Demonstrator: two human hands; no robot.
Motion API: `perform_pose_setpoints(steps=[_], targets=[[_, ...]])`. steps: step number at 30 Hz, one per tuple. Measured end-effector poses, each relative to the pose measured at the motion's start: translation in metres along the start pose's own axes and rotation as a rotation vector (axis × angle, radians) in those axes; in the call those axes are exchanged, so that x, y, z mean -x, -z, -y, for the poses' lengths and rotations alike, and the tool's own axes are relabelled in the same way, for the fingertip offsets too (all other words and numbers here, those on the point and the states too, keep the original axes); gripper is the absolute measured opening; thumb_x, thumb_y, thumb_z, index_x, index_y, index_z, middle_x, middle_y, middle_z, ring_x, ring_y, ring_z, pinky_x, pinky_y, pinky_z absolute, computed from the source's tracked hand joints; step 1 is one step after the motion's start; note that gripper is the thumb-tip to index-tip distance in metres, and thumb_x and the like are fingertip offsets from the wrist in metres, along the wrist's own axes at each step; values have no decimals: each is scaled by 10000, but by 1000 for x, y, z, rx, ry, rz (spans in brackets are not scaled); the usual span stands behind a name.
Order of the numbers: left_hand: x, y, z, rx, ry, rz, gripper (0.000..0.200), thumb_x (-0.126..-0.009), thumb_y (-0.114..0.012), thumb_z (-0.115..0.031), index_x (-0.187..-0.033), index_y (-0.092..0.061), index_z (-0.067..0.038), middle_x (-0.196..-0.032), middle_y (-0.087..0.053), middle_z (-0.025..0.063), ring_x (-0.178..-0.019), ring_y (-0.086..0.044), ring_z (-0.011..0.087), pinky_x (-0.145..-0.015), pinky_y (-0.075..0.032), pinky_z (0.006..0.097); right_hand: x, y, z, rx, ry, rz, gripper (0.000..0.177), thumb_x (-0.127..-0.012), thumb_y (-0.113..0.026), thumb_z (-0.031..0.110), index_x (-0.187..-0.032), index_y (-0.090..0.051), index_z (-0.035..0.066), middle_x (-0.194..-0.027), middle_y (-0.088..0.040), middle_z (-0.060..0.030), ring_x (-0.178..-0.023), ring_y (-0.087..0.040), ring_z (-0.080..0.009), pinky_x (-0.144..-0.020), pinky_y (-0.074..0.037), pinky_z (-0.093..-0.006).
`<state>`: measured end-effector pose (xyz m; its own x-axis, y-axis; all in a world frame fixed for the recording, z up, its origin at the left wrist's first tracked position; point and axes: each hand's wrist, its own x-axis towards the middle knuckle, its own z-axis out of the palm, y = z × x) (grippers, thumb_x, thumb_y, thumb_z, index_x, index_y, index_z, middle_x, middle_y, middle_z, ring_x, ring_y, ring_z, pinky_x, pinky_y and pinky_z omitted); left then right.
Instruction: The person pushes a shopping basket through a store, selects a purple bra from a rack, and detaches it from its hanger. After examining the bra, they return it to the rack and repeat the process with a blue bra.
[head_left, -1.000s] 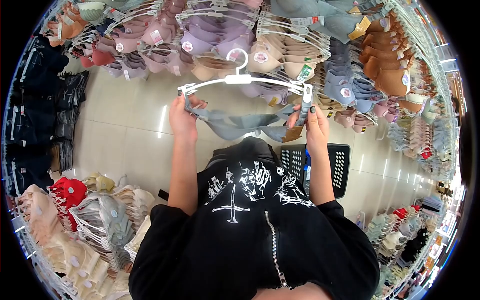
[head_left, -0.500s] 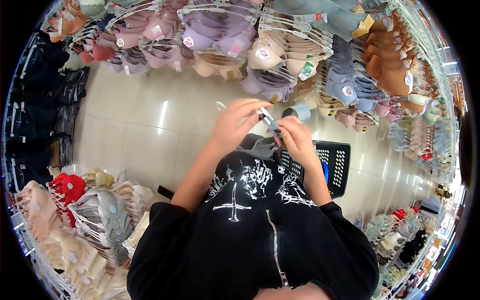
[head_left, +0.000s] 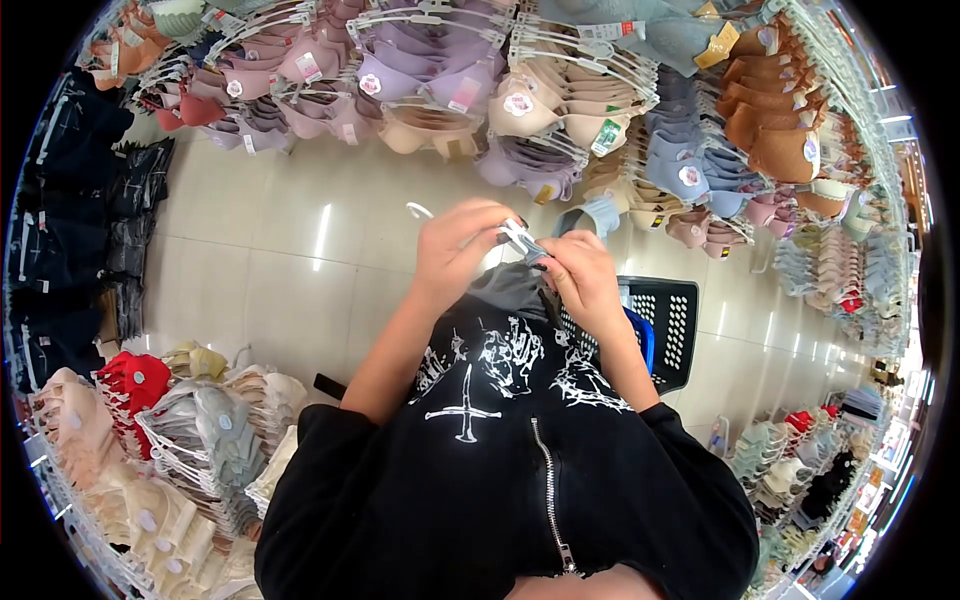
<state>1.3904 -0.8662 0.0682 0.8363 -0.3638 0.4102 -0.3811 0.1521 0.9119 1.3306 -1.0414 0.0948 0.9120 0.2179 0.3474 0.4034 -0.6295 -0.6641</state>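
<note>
My left hand point(head_left: 455, 250) is closed around a white plastic hanger point(head_left: 418, 209); its hook sticks out to the left of the knuckles. The clip end of the hanger point(head_left: 518, 238) points right, toward my other hand. Blue-grey fabric point(head_left: 536, 256), a bra strap or band by its look, is pinched in my right hand point(head_left: 585, 275), right at that clip. A light blue piece of fabric point(head_left: 600, 214) shows beyond the right hand. Grey cloth point(head_left: 508, 292) hangs below both hands, in front of my black top.
A black perforated basket point(head_left: 675, 330) with something blue point(head_left: 642, 340) in it stands below right. Racks of hanging bras point(head_left: 430, 80) line the far side. More bras point(head_left: 205, 430) hang at lower left, with dark garments point(head_left: 60, 240) at left. Tiled floor point(head_left: 270, 270) lies between.
Both hands have shifted slightly left with the hanger and fabric. The hanger's hook stands out farther from the left hand, and more of the blue item in the basket shows.
</note>
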Motion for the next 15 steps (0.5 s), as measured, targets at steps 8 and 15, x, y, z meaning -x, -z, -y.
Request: perform_pose_setpoints(steps=[8, 15], targets=[[-2, -6, -5, -30, -36, -47, 129, -785, -543, -38, -857, -613, 43, -816, -618, 109, -730, -564, 185, -654, -433, 259, 1, 3, 0, 52, -7, -7, 148, -800, -542, 136, -896, -590, 33, -608, -544, -42, -645, -516, -239, -688, -388, -330], [-3, -5, -6, -70, -22, -47, 128, -747, -537, 13, -858, -600, 23, -816, -609, 101, -742, -570, 206, -679, -431, 279, -1, 2, -1, 14, 1, 12, 173, -828, -520, 145, -927, -587, 20, -578, -538, -30, -654, -511, -220, -684, -390, -324]])
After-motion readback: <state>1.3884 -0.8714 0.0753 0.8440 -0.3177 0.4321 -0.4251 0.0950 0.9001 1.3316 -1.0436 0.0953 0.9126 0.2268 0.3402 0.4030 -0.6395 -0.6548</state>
